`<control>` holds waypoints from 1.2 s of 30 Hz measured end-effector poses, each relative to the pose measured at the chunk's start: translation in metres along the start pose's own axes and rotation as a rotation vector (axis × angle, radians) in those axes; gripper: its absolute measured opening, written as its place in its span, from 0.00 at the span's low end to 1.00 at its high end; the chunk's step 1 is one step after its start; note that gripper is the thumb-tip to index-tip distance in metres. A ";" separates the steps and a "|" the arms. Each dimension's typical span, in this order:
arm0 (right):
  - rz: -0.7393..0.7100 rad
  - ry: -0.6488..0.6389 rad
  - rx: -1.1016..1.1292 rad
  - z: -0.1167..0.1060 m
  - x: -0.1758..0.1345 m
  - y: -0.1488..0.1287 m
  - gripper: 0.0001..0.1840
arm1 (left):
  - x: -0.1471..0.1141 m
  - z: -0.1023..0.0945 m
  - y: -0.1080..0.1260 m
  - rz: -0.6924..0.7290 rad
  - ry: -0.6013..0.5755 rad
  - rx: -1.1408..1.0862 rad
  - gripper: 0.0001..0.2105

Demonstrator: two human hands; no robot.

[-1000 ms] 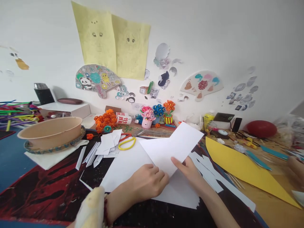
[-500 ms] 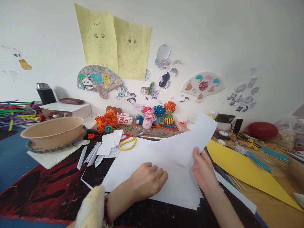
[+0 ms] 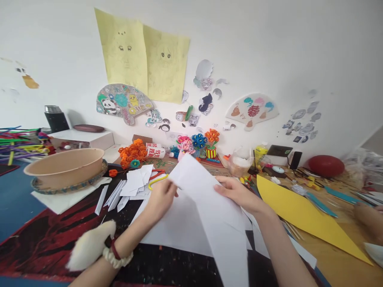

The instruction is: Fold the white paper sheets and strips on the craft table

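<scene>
A long white sheet of paper (image 3: 214,199) is raised off the table, slanting from upper left down to the front. My left hand (image 3: 161,199) pinches its upper left corner. My right hand (image 3: 239,192) grips the sheet's right edge, thumb and fingers closed on it. Beneath lies more white paper (image 3: 176,225), flat on a black and red mat (image 3: 56,241). Just behind my left hand are yellow and red scissor handles (image 3: 155,181), next to a pile of small cut paper pieces (image 3: 136,181). A scrunchie and a fluffy white piece (image 3: 91,245) are on my left wrist.
At the left stands a beige basin (image 3: 64,165). Craft flowers (image 3: 199,143) and an orange bunch (image 3: 133,153) line the wall. A yellow sheet (image 3: 299,215) lies at right, near another person's hand (image 3: 369,219).
My right hand has swung the sheet left and towards me. My left hand has risen from the flat paper and taken hold of the sheet's corner.
</scene>
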State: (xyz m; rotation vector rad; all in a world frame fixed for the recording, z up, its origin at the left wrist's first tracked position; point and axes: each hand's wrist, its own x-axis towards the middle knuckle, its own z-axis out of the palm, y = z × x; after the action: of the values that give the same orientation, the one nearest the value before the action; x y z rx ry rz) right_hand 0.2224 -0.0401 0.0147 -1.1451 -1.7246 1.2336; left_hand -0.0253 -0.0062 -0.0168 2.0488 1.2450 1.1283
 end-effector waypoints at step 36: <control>-0.570 0.268 -0.863 0.065 0.045 0.032 0.13 | -0.008 0.006 0.007 0.397 -0.155 0.629 0.07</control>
State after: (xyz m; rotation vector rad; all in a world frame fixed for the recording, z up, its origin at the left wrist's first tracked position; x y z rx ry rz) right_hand 0.1559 -0.0141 -0.0321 -1.0635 -2.2023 -0.0446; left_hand -0.0189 -0.0164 -0.0175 2.8905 1.2530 0.7604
